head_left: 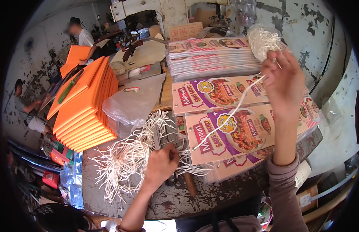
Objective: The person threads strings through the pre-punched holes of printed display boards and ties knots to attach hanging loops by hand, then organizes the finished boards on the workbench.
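Note:
My right hand (283, 81) is raised at the right with its fingers pinched on a white cord (241, 100). The cord hangs in a curve down to the left, its end lying near the corner of a printed sauce-sachet card (225, 135). Just behind that hand sits a ball of white cord (264, 41), partly in clear plastic. My left hand (162, 164) is closed around scissors (157, 138), blades pointing away from me and a dark handle showing below. Under and beside it spreads a heap of cut white cords (127, 162).
Plastic-covered cards (210, 63) are stacked at the back right. Orange packs (81, 116) form a tall pile at the left. A wooden handle (190, 184) lies near the table's (222, 197) front. Two people (84, 40) are at the far left; machinery (148, 9) stands behind.

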Available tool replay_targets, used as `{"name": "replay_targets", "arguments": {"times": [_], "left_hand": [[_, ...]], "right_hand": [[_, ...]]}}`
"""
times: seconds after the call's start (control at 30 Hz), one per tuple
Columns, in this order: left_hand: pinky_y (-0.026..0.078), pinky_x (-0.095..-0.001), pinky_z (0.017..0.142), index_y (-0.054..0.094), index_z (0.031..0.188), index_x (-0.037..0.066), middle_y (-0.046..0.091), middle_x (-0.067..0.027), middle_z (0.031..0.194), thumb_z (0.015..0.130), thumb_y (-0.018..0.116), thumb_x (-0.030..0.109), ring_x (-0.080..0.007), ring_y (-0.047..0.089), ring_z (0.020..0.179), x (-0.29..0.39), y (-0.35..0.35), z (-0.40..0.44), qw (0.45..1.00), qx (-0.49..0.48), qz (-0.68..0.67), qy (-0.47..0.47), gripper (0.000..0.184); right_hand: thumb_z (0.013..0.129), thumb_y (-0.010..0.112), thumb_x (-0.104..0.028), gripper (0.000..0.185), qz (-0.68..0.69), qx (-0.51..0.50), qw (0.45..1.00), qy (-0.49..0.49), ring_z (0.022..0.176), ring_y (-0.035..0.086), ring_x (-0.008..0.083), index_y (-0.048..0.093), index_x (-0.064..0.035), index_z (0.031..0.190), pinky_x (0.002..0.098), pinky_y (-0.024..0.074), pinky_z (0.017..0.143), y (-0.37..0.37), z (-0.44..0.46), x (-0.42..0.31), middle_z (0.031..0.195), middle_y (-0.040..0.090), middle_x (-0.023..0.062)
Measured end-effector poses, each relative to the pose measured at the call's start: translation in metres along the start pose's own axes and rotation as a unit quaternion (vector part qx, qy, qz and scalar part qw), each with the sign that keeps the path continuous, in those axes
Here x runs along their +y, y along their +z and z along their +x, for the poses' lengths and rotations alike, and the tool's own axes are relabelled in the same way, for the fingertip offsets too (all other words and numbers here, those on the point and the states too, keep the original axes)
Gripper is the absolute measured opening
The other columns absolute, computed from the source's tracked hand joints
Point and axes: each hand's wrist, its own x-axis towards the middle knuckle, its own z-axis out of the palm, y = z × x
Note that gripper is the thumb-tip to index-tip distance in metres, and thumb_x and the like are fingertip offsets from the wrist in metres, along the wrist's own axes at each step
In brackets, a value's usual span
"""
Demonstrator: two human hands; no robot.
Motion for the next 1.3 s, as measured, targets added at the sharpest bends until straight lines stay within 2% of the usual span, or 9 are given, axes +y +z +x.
{"name": "replay_targets", "arguments": {"times": [0.13,0.27,0.3,0.37,0.57,0.7,0.8,0.87,1.3], "left_hand": [[0.049,-0.0277,0.055,0.047,0.081,-0.001,0.063,-0.0102,0.066,0.086,0.047,0.003,-0.0153,0.063,0.059,0.0,-0.002,0.01,0.975,0.063,-0.195,-0.091,0.006],[0.049,-0.0292,0.077,0.044,0.09,0.004,0.062,-0.0121,0.091,0.092,0.042,0.006,-0.0195,0.062,0.086,-0.01,0.01,0.016,0.858,0.125,-0.488,-0.101,0.003],[0.049,-0.0292,0.077,0.044,0.09,0.004,0.062,-0.0121,0.091,0.092,0.042,0.006,-0.0195,0.062,0.086,-0.005,0.012,0.016,0.859,0.125,-0.486,-0.102,0.003],[0.045,-0.0351,0.086,0.045,0.089,0.008,0.059,-0.0103,0.098,0.089,0.047,0.011,-0.0188,0.058,0.092,0.015,0.016,0.017,0.678,0.15,-0.701,-0.161,0.004],[0.047,-0.0216,0.06,0.046,0.092,0.008,0.053,-0.0035,0.083,0.09,0.044,0.009,-0.0068,0.048,0.067,-0.011,0.033,0.015,0.636,0.041,-0.757,-0.141,0.003],[0.044,-0.0218,0.064,0.046,0.095,0.005,0.056,-0.0043,0.084,0.088,0.045,0.002,-0.0059,0.051,0.074,0.015,0.037,0.015,0.791,-0.019,-0.584,-0.182,0.008],[0.044,-0.0223,0.066,0.046,0.097,0.002,0.059,-0.0047,0.081,0.087,0.042,-0.002,-0.0072,0.054,0.072,0.007,0.03,0.018,0.94,-0.036,-0.337,0.04,0.012],[0.044,-0.0226,0.067,0.046,0.097,0.001,0.06,-0.0051,0.083,0.087,0.042,-0.002,-0.0071,0.054,0.073,-0.001,0.027,0.019,0.936,-0.027,-0.351,-0.009,0.011],[0.025,-0.0175,0.045,0.056,0.108,0.0,0.054,0.0033,0.071,0.085,0.054,0.004,0.0,0.037,0.051,0.007,0.018,0.018,0.808,-0.045,-0.56,-0.18,0.023]], "right_hand": [[0.083,0.053,-0.011,0.01,-0.511,-0.168,0.843,-0.007,0.07,0.054,0.016,0.056,-0.0051,0.091,0.0316,0.043,0.059,0.026,-0.017,0.053,0.085,0.055,0.0061],[0.08,0.057,-0.013,0.01,-0.776,-0.281,0.564,-0.038,0.077,0.058,0.0245,0.057,-0.0032,0.081,0.0379,0.0447,0.062,0.023,-0.041,0.086,0.077,0.058,0.0111],[0.08,0.057,-0.013,0.01,-0.775,-0.281,0.566,-0.038,0.077,0.058,0.0245,0.057,-0.0032,0.081,0.0379,0.0447,0.062,0.023,-0.042,0.089,0.077,0.058,0.0111],[0.078,0.059,-0.013,0.01,-0.804,-0.289,0.52,-0.018,0.081,0.057,0.0282,0.057,-0.0033,0.074,0.0381,0.0449,0.066,0.023,-0.042,0.094,0.078,0.059,0.0124],[0.072,0.063,-0.011,0.009,-0.77,-0.317,0.531,-0.153,0.077,0.052,0.0248,0.057,-0.0035,0.071,0.0363,0.0449,0.065,0.021,-0.042,0.099,0.072,0.057,0.0068],[0.068,0.065,-0.009,0.009,-0.771,-0.325,0.513,-0.193,0.074,0.048,0.0232,0.059,-0.0047,0.073,0.0346,0.044,0.064,0.022,-0.042,0.105,0.068,0.054,0.0047],[0.066,0.066,-0.008,0.011,-0.749,-0.33,0.537,-0.206,0.074,0.046,0.0232,0.061,-0.0059,0.075,0.0336,0.0428,0.065,0.025,-0.044,0.105,0.069,0.053,0.0046],[0.066,0.057,-0.011,0.014,-0.753,-0.338,0.539,-0.169,0.085,0.05,0.025,0.064,-0.0037,0.075,0.0386,0.0415,0.081,0.029,-0.045,0.103,0.078,0.06,0.0094],[0.069,0.057,-0.015,0.015,-0.757,-0.359,0.509,-0.196,0.091,0.048,0.0225,0.065,-0.0055,0.077,0.0328,0.0426,0.078,0.029,-0.05,0.108,0.079,0.058,0.0049]]}}
